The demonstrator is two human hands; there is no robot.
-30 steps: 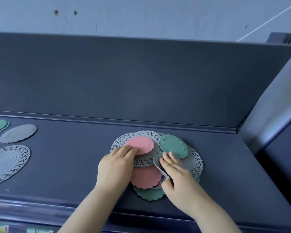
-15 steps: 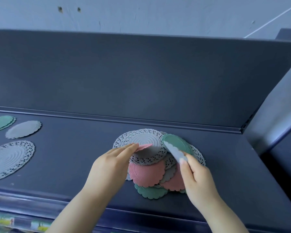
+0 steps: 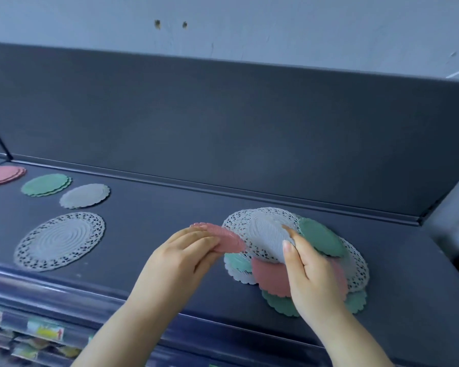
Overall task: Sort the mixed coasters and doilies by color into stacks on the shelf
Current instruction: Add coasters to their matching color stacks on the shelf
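A mixed pile [image 3: 355,263] of pink, green and grey coasters and white lace doilies lies on the dark shelf [image 3: 157,215] at centre right. My left hand [image 3: 180,258] pinches a pink coaster [image 3: 223,237], lifted just left of the pile. My right hand [image 3: 310,276] holds a grey coaster [image 3: 269,234] tilted up above the pile. Sorted at the left lie a pink stack [image 3: 3,174], a green stack [image 3: 47,184], a grey coaster [image 3: 84,196] and a large lace doily [image 3: 60,241].
A tall dark back panel [image 3: 223,123] runs behind the shelf, and a side wall [image 3: 453,221] closes its right end. Below the front edge, a lower shelf with coloured labels [image 3: 43,332] shows.
My left hand has lifted the pink coaster off the pile and carried it left. My right hand has raised the grey coaster higher. The view has swung left, showing the pink stack.
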